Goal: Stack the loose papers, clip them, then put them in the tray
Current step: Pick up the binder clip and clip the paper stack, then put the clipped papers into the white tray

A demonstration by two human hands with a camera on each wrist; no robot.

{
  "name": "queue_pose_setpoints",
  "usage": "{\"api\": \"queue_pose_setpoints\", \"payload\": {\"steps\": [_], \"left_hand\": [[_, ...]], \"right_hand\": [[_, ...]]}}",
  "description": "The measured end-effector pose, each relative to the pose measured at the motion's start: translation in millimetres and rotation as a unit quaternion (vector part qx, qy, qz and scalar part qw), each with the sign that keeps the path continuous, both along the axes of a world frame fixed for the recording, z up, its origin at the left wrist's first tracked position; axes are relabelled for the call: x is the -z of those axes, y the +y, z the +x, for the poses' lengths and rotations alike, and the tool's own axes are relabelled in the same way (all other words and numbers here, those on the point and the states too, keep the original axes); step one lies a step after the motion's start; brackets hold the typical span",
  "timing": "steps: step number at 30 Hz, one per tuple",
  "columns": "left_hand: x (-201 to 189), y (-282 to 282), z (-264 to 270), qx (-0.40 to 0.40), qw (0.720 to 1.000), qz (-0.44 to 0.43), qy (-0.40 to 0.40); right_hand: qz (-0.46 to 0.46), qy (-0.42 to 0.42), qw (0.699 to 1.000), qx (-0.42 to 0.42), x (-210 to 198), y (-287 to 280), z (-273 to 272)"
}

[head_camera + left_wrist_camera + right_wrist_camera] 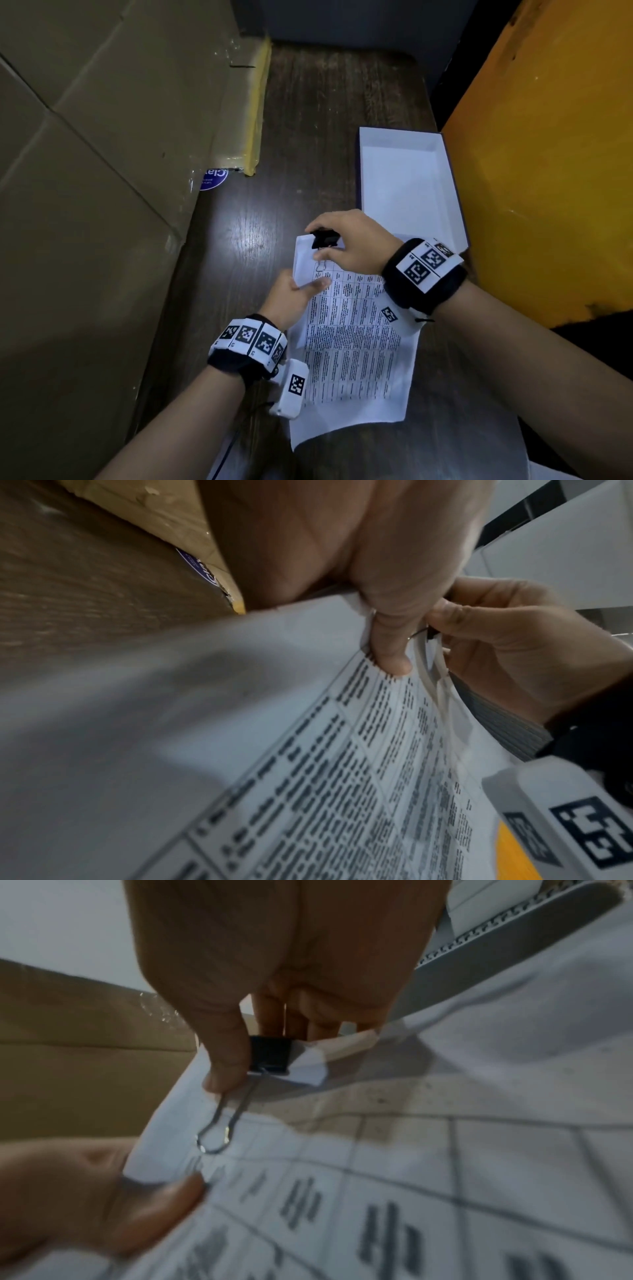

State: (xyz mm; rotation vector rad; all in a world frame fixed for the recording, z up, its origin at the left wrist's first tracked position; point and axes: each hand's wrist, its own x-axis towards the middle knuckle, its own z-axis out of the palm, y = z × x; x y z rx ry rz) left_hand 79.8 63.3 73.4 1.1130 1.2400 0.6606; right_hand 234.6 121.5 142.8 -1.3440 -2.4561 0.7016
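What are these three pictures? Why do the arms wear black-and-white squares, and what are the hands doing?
There is no machine here: these are a person's two hands. The big picture comes from a camera on the person's head, looking down. The other two come from small cameras on the wrists, so they see the fingers very close up. The bands with the squares sit on the wrists, where those cameras are.

On the dark table are printed papers and an open white box. A big cardboard box stands on the left.

The left hand pinches the papers' edge, thumb on top. The right hand pinches a black clip that sits on the papers' top edge. The right wrist picture shows the clip's wire handle lying on the page.
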Motion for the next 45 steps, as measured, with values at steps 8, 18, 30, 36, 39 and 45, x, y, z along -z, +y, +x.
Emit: {"api": "queue_pose_setpoints", "payload": {"steps": [8, 18, 30, 36, 39, 45], "left_hand": [[0.7, 1.7, -7.0, -0.003, 1.000, -0.010, 0.020], [-20.7, 21.1, -29.1, -0.023, 0.999, 0.015, -0.037], [21.7, -16.4, 0.5, 0.056, 0.995, -0.082, 0.024], [47.2, -34.1, 25.1, 0.025, 0.997, -0.073, 0.016], [43.2, -14.8, 42.4, -0.001, 0.999, -0.053, 0.006], [28.9, 53.7, 96.0, -0.033, 0.999, -0.012, 0.005]], "right_hand": [[-0.035, 0.044, 0.993, 0.099, -4.0, -4.0, 11.0], [-0.312, 0.355, 0.782, 0.406, 77.0, -105.7, 98.0], [-0.311, 0.495, 0.669, 0.459, 104.5, -117.2, 114.4], [-0.318, 0.477, 0.675, 0.464, 109.6, -119.9, 135.0], [-0.332, 0.458, 0.693, 0.447, 109.8, -127.3, 137.8], [-0.205, 0.371, 0.751, 0.506, 97.7, -77.1, 158.1]]}}
